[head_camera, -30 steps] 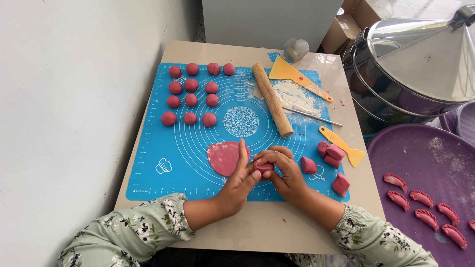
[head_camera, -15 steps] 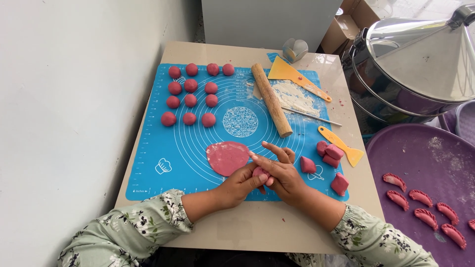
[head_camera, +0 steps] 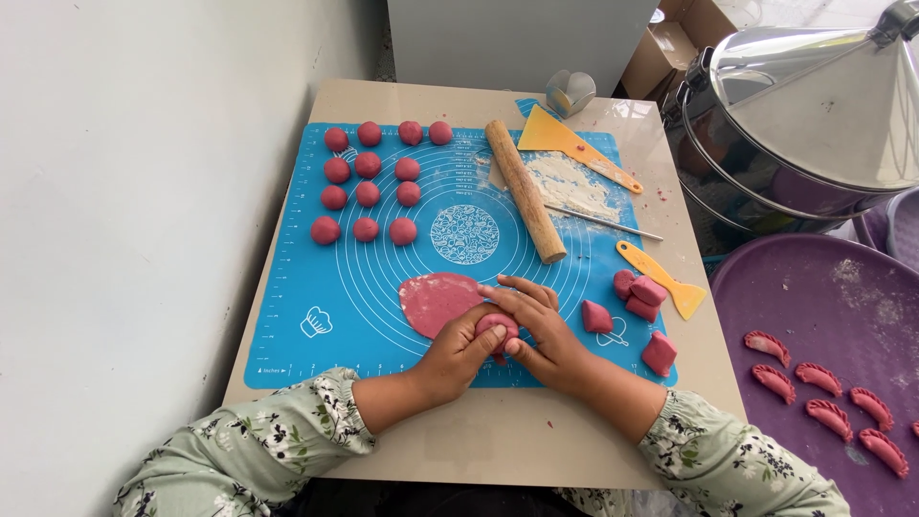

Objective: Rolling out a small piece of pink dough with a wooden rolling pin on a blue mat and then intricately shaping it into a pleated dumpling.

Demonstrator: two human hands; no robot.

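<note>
**Pink dough work on blue mat — head view**

Fingers (head_camera: 517, 304): both sets curled together around one dough lump (head_camera: 497, 328), which sits low on the mat, just right of the flat disc. The left hand (head_camera: 458, 347) cups the lump from the left and below; the right hand (head_camera: 544, 330) covers it from the right, with the fingers laid over its top.

Disc (head_camera: 437, 302): a flattened pink round, lying on the mat and touching the left hand's fingertips.

Cut pieces: one (head_camera: 596, 317) just right of the right hand; a small cluster (head_camera: 640, 292) beyond it; one more (head_camera: 659, 352) at the mat's lower right corner.

Balls (head_camera: 368, 193): rolled pink balls in rows at the mat's upper left, well apart from the hands.

Mat (head_camera: 316, 278): blue, printed with circles, spread on a beige surface (head_camera: 517, 445).

Rolling pin (head_camera: 525, 191): wooden, lying aslant above the hands, beside a flour patch (head_camera: 574, 187).

Scrapers: two yellow — one (head_camera: 572, 144) at the top, one (head_camera: 661, 278) at the right edge.

Tray (head_camera: 814, 306): purple, right of the surface, holding crimped pink dumplings (head_camera: 823, 378).

Steamer (head_camera: 814, 115): metal, with a cone lid, at the upper right.
</note>
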